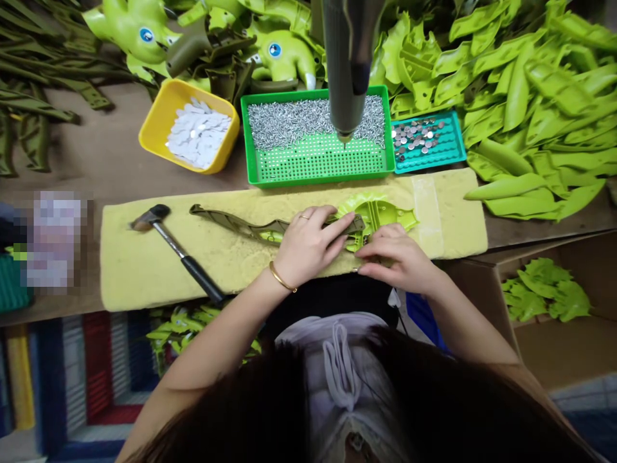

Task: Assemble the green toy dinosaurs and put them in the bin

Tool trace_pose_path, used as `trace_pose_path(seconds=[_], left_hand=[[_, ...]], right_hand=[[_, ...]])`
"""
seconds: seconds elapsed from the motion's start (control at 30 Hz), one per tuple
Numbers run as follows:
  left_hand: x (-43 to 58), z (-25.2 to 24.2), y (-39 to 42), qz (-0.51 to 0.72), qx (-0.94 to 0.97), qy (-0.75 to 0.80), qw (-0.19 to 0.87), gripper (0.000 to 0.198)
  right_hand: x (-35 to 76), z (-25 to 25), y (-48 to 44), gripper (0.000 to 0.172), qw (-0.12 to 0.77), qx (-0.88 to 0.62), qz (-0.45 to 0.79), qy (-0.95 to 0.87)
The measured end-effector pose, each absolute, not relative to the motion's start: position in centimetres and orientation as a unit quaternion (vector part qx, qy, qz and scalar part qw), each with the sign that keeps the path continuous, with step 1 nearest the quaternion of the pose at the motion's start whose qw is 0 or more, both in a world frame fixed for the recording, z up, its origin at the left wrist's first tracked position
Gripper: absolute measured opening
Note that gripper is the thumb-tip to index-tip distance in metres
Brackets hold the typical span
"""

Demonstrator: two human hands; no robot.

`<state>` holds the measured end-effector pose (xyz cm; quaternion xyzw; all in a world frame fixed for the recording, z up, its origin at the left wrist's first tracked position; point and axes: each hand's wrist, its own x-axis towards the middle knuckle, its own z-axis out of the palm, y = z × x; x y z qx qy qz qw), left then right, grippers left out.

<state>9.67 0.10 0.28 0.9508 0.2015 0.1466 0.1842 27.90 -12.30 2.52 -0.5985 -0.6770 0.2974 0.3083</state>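
- The left hand [311, 247], with a thin gold-coloured bangle [282, 280] at its wrist, is lying palm down over a long, curved, dark olive plastic piece [241, 225]; its fingers are stretching across the piece's right end, and I cannot tell whether they are gripping it.
- The right hand [400, 257] is bending its fingers at the lower edge of a bright green, scalloped plastic shell [385, 215]; something tiny and shiny is showing by its fingertips, and I cannot tell whether it is being pinched.
- The shell is lying hollow side up, partly under the left fingers, the olive piece reaching out leftward from it.
- Both parts are resting on a long yellow cloth pad [450, 222].
- A black-handled metal hammer [180, 254] is lying on the pad's left part.
- Beyond the pad, a yellow plastic tub [153, 128] is holding flat white pieces, a perforated green tray [313, 164] small silvery screws, and a teal tray [452, 145] small round metallic pieces.
- A dark cylindrical power driver [346, 71] is hanging bit downward, overlapping the green tray in view.
- Bright green curved plastic parts [554, 96] are heaping up at the far right.
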Motion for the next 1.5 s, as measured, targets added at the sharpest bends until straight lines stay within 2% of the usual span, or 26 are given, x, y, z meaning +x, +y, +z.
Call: trace_pose_path(seconds=[0.1,0.2,0.33,0.57,0.67,0.77,0.83,0.87,0.97,1.0,1.07,1.17,1.3,1.4,1.47,1.5], left_hand=[[9.6,0.2,-0.1,0.14,0.952,0.205,0.181,0.04],[9.4,0.4,-0.2,0.129,0.955,0.207,0.171,0.04],[9.5,1.2,0.2,0.099,0.962,0.195,0.163,0.041],[10.5,1.7,1.3,0.047,0.969,0.182,0.162,0.04],[9.4,1.2,1.0,0.085,0.968,0.18,0.151,0.036],[6.7,0.5,0.0,0.256,0.922,0.259,0.13,0.028],[4.9,-0.1,-0.6,0.412,0.79,0.409,0.198,0.029],[4.2,-0.3,-0.7,0.448,0.701,0.474,0.288,0.031],[3.6,-0.3,-0.6,0.407,0.455,0.537,0.583,0.04],[3.8,-0.1,-0.3,0.389,0.403,0.527,0.639,0.042],[4.6,0.4,0.2,0.393,0.341,0.515,0.681,0.042],[5.7,0.9,0.7,0.4,0.307,0.512,0.695,0.042],[5.0,0.6,1.3,0.411,0.345,0.524,0.661,0.044],[2.5,0.7,2.0,0.262,0.444,0.564,0.645,0.044],[1.3,1.3,2.3,0.152,0.567,0.589,0.556,0.042],[1.2,1.8,2.2,0.142,0.639,0.584,0.48,0.04]], right_hand=[[28.6,3.2,-11.8,0.022,0.324,-0.588,0.32,-0.669],[29.2,3.3,-10.7,0.022,0.325,-0.633,0.265,-0.651],[29.7,2.1,-9.2,0.024,0.26,-0.67,0.141,-0.68],[30.4,0.2,-8.8,0.027,0.219,-0.659,0.108,-0.712],[30.3,-0.1,-9.2,0.031,0.213,-0.657,0.082,-0.719],[30.3,-0.5,-9.3,0.041,0.232,-0.665,0.076,-0.706],[30.5,-0.9,-9.2,0.045,0.274,-0.665,0.078,-0.69],[30.7,-1.1,-9.1,0.047,0.296,-0.662,0.075,-0.685],[31.2,-1.2,-8.7,0.049,0.32,-0.645,0.064,-0.691],[31.3,-1.2,-8.6,0.048,0.315,-0.641,0.065,-0.697],[31.6,-1.0,-8.4,0.045,0.301,-0.635,0.071,-0.708],[31.9,-0.9,-8.2,0.045,0.296,-0.632,0.08,-0.712],[32.0,-1.0,-8.3,0.046,0.308,-0.633,0.092,-0.705],[31.7,-1.0,-8.2,0.047,0.285,-0.64,0.077,-0.709],[31.4,-0.9,-8.0,0.048,0.259,-0.643,0.074,-0.717],[31.3,-0.8,-7.8,0.047,0.249,-0.642,0.079,-0.72]])
